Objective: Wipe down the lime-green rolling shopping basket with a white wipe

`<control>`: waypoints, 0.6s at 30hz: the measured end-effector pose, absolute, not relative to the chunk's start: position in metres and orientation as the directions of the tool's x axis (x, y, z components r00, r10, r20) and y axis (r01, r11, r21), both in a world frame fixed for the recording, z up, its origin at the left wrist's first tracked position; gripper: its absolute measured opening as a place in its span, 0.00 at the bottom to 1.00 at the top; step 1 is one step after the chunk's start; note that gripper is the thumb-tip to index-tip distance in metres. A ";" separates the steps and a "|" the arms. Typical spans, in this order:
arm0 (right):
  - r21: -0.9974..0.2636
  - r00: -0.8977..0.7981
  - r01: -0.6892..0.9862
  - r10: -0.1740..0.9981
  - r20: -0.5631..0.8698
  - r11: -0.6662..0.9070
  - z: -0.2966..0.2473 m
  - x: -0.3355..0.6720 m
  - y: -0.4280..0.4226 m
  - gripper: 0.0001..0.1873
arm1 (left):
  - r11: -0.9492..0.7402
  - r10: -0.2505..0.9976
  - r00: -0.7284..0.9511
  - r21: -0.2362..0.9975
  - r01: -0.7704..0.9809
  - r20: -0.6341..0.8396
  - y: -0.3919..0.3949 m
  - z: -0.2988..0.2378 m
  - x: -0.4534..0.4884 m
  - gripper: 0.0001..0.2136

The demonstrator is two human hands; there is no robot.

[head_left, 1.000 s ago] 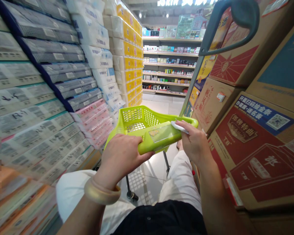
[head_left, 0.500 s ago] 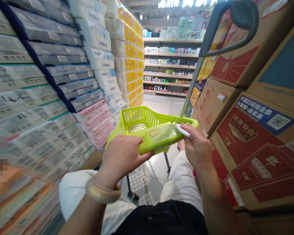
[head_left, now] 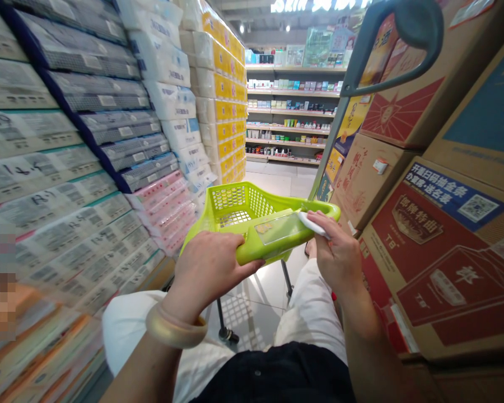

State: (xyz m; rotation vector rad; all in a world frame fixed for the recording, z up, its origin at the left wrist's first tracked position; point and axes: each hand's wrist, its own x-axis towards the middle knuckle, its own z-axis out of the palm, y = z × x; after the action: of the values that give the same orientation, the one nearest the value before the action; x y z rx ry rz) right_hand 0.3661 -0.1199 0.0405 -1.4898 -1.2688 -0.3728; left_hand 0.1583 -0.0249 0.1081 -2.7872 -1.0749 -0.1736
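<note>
A lime-green shopping cart with a perforated plastic basket stands in front of me. Its thick handle panel carries a clear label window. My left hand grips the left end of that handle, thumb on the near side and fingers over the top. At the handle's right end, my right hand holds a folded white cloth pressed against the green plastic beside the window. The fingertips lie on top of the cloth; part of it is hidden under them.
Stacked tissue packs rise on the left. Cardboard cartons are piled on the right, beside a grey trolley handle on a metal pole. Shelves of small goods stand beyond the tiled floor.
My right hand and the white cloth have shifted very slightly left along the handle. My left hand keeps its grip, and the cart stays in place.
</note>
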 end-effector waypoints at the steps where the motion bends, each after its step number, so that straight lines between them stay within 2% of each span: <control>1: -0.532 0.415 0.838 0.490 0.767 0.122 0.040 0.367 -0.119 0.19 | -0.729 0.661 0.734 -0.098 0.677 0.154 -0.025 0.108 0.159 0.23; 4: -0.491 0.351 0.857 0.520 0.778 0.157 0.042 0.346 -0.117 0.21 | -0.722 0.670 0.728 -0.103 0.685 0.145 -0.025 0.108 0.161 0.24; 8: -0.351 0.045 0.825 0.568 0.822 0.442 0.049 0.306 -0.116 0.23 | -0.730 0.665 0.733 -0.085 0.678 0.142 -0.024 0.107 0.161 0.22; 10: -0.329 -0.040 0.787 0.576 0.817 0.522 0.051 0.305 -0.116 0.22 | -0.731 0.665 0.733 -0.076 0.678 0.143 -0.024 0.106 0.161 0.21; 12: -0.358 0.011 0.798 0.582 0.813 0.484 0.049 0.320 -0.117 0.21 | -0.723 0.673 0.726 -0.078 0.686 0.142 -0.025 0.106 0.160 0.23; 16: -0.474 0.291 0.845 0.532 0.795 0.248 0.045 0.355 -0.119 0.21 | -0.714 0.681 0.718 -0.083 0.695 0.145 -0.026 0.109 0.162 0.25; 18: -0.483 0.319 0.852 0.530 0.786 0.202 0.047 0.354 -0.119 0.21 | -0.715 0.681 0.717 -0.079 0.695 0.148 -0.026 0.109 0.163 0.25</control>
State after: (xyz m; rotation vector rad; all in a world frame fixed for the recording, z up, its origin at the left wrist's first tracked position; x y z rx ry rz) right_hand 0.3541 -0.1191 0.0467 -1.4628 -1.3435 -0.3608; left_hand 0.1630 -0.0264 0.1091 -2.7907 -1.1229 -0.1637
